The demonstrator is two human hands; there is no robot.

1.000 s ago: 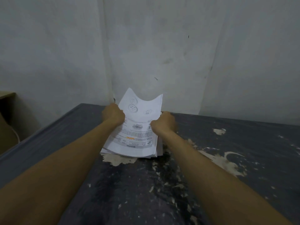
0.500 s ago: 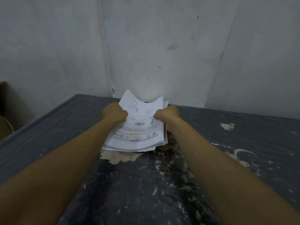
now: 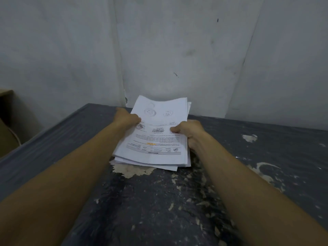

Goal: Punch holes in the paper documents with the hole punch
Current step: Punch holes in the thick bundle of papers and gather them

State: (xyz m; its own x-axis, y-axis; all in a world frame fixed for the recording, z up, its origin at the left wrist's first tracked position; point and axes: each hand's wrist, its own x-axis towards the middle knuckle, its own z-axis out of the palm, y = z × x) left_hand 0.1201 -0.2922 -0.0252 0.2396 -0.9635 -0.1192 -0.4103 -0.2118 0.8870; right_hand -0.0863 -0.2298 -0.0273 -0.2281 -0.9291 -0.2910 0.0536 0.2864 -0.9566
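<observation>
A stack of white printed paper documents [image 3: 156, 139] lies near the far edge of the dark table [image 3: 159, 201], its text upside down to me. My left hand [image 3: 126, 118] grips the stack's left edge, thumb on the top sheet. My right hand [image 3: 190, 133] grips the right edge, thumb on top and fingers curled under. The far end of the sheets rises slightly off the table toward the wall. No hole punch is in view.
The table's dark coating is peeling, with pale patches [image 3: 131, 170] in front of the stack and to the right [image 3: 249, 137]. A white wall [image 3: 177, 50] stands right behind the table. A tan piece of furniture [image 3: 7, 121] sits at the left.
The curled-up far end of the papers has flattened down. My right hand has slid back along the right edge, and the stack now lies more spread and lower on the table.
</observation>
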